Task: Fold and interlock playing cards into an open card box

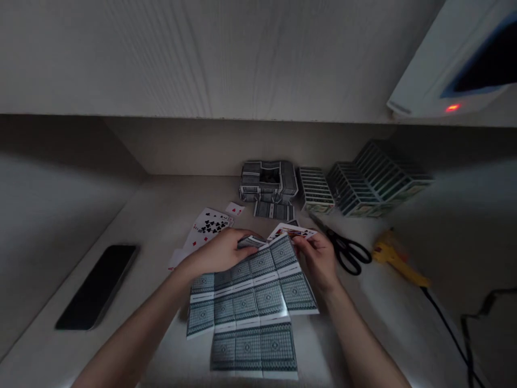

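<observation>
A sheet of joined playing cards [258,296], patterned backs up, spreads over the near middle of the surface. My left hand [226,249] is closed on its upper edge, with folded cards between thumb and fingers. My right hand [317,256] pinches a face card [288,231] at the sheet's upper right corner. Loose face-up cards [208,229] lie beyond my left hand, partly covered by it. Black-handled scissors [347,250] rest just right of my right hand.
Card-built structures [269,183] and slotted card racks [355,188] stand along the back. A phone [97,287] lies left. A yellow glue gun [399,264] with a cable is at right. A shelf edge [202,116] overhangs the back.
</observation>
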Demonstrator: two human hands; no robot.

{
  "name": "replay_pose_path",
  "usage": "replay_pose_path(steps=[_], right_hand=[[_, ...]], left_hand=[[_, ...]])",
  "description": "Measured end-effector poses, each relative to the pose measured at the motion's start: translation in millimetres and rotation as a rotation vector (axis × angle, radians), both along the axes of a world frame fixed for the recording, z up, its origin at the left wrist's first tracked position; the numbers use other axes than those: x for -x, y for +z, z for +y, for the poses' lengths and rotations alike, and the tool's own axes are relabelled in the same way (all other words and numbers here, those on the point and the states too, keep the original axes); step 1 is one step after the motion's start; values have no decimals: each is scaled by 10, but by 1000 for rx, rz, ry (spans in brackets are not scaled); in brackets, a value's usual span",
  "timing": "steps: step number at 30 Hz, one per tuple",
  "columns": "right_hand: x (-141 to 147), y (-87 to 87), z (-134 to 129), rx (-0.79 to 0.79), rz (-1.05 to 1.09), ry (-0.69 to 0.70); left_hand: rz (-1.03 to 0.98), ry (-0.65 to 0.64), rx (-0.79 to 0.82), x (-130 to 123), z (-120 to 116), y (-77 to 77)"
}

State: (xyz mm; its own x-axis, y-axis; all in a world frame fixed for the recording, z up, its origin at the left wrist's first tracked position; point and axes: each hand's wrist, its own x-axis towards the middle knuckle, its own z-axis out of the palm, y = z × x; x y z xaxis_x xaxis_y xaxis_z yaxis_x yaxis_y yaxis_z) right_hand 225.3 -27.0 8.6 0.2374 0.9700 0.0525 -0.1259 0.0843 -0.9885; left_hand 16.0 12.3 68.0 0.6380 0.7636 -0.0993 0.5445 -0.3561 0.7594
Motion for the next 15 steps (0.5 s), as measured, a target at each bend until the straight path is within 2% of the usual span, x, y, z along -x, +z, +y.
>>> replay_pose_path(steps=[4, 10, 15], right_hand=[[25, 50, 3, -9, -6, -66], [-30, -74, 25, 10, -129, 32], [-78, -157, 46, -80, -301, 99]], left_hand=[[67, -27, -21, -76, 23, -14], [125, -35, -64, -133, 58, -71], [204, -68, -88, -153, 74, -110]])
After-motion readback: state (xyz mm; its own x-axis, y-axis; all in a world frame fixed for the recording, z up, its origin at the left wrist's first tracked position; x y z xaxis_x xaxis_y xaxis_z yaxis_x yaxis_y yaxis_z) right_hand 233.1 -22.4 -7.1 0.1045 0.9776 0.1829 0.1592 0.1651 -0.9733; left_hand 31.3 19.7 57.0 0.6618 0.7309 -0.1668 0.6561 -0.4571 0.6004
